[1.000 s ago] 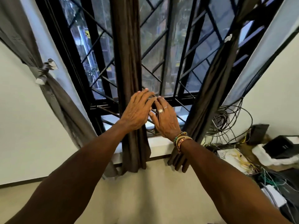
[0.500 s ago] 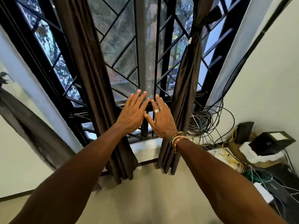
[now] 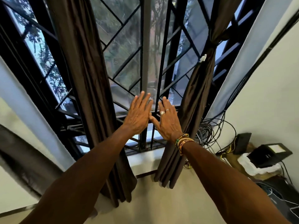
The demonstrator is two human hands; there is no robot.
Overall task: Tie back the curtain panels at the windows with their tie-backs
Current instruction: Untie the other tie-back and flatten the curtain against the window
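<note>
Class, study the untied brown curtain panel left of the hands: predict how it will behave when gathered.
The untied panel is probably floppy: it hangs in soft vertical folds. Its sheen suggests it may slip in a loose grip. The tied panel of like cloth bunches narrow, so it should compress easily.

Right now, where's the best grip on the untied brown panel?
Probably mid-height on the untied panel, coming from its inner edge beside the left hand. It hangs straight in vertical folds, so fingers wrapped across them would bunch it.
</note>
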